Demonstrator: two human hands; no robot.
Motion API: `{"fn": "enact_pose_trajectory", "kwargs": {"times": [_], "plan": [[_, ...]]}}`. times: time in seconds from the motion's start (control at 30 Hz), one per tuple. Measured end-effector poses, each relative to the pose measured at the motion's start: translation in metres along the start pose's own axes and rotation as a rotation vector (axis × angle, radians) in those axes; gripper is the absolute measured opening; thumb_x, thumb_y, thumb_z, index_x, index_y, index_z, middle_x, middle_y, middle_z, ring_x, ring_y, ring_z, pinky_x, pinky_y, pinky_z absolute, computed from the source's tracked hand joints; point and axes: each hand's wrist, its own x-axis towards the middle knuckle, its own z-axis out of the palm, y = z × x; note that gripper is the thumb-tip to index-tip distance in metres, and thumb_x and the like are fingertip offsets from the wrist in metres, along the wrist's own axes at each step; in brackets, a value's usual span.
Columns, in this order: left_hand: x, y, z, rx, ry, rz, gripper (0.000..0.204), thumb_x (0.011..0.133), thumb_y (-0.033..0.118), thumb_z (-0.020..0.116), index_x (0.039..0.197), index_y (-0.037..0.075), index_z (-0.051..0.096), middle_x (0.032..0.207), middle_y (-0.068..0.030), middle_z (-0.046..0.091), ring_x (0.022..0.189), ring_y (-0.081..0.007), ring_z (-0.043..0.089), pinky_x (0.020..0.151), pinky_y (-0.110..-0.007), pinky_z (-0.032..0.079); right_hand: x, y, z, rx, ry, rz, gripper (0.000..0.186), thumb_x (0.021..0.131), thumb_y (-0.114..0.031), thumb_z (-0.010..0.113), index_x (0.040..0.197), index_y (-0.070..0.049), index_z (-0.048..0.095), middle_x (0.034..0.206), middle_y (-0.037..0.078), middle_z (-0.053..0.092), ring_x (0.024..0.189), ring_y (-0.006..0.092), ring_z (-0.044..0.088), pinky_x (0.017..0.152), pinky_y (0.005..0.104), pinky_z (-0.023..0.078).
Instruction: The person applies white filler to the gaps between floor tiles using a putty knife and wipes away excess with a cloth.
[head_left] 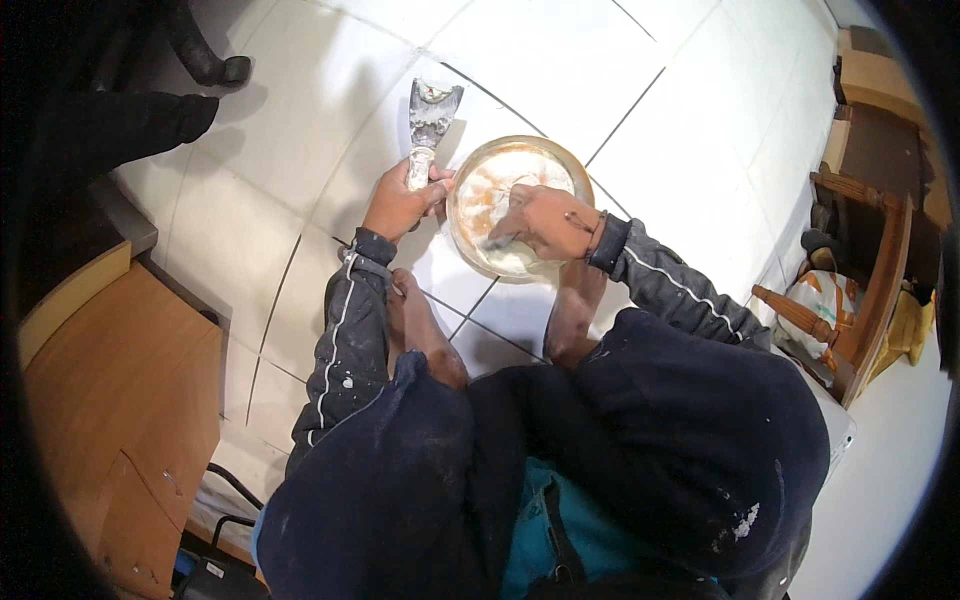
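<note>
I grip the pale, stained handle of a putty knife (433,120) with my left hand (398,205), its wide, smeared blade pointing away from me. Beside it, at the centre, a round shallow pan (465,230) sits on the tiled floor, holding a white powdery or pasty substance (525,165). My right hand (545,220) is over the pan with its fingers bent down into the white substance. I cannot make out whether anything is between those fingers. My left fingers are at the pan's left rim.
My bare feet (430,340) flank the pan's near side. A wooden cabinet (130,400) stands at the left, below black furniture legs (210,65). At the right are a wooden frame (870,300), a bag (820,305) and stacked wooden pieces (870,110). White floor tiles (700,120) surround the pan.
</note>
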Motion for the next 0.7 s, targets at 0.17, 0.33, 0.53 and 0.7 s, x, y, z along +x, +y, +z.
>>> {"fn": "enact_pose_trajectory", "kwargs": {"times": [0.17, 0.33, 0.53, 0.7], "plan": [[-0.003, 0.003, 0.001, -0.033, 0.003, 0.023, 0.023, 0.084, 0.011, 0.073, 0.102, 0.001, 0.061, 0.09, -0.0035, 0.07, 0.063, -0.0031, 0.055, 0.055, -0.02, 0.045, -0.003, 0.005, -0.017, 0.06, 0.221, 0.099, 0.048, 0.069, 0.003, 0.062, 0.112, -0.016, 0.07, 0.108, 0.006, 0.068, 0.102, 0.0277, 0.058, 0.093, 0.0385, 0.047], [0.001, 0.001, 0.002, 0.088, 0.034, 0.068, 0.018, 0.085, 0.01, 0.071, 0.097, 0.002, 0.06, 0.089, -0.0032, 0.069, 0.062, -0.0037, 0.054, 0.055, -0.021, 0.046, 0.007, 0.01, -0.031, -0.282, 0.254, -0.173, 0.041, 0.074, 0.0, 0.062, 0.112, -0.013, 0.068, 0.114, 0.006, 0.068, 0.103, 0.0281, 0.06, 0.087, 0.0375, 0.052], [0.001, 0.002, 0.004, 0.08, 0.018, 0.087, 0.016, 0.088, 0.008, 0.068, 0.092, 0.006, 0.053, 0.106, -0.0084, 0.069, 0.057, -0.0034, 0.051, 0.051, -0.02, 0.043, 0.007, -0.001, -0.03, -0.165, 0.216, 0.389, 0.042, 0.076, -0.011, 0.064, 0.118, -0.006, 0.062, 0.092, 0.017, 0.07, 0.076, 0.0374, 0.064, 0.075, 0.0425, 0.054], [-0.002, 0.005, 0.01, 0.032, -0.007, 0.122, 0.017, 0.091, 0.009, 0.066, 0.088, 0.008, 0.049, 0.117, -0.0107, 0.067, 0.056, -0.0029, 0.049, 0.05, -0.02, 0.042, 0.0, 0.005, -0.017, 0.203, 0.571, 0.452, 0.037, 0.077, -0.015, 0.065, 0.109, 0.003, 0.063, 0.08, 0.019, 0.068, 0.069, 0.0334, 0.066, 0.07, 0.039, 0.053]]}}
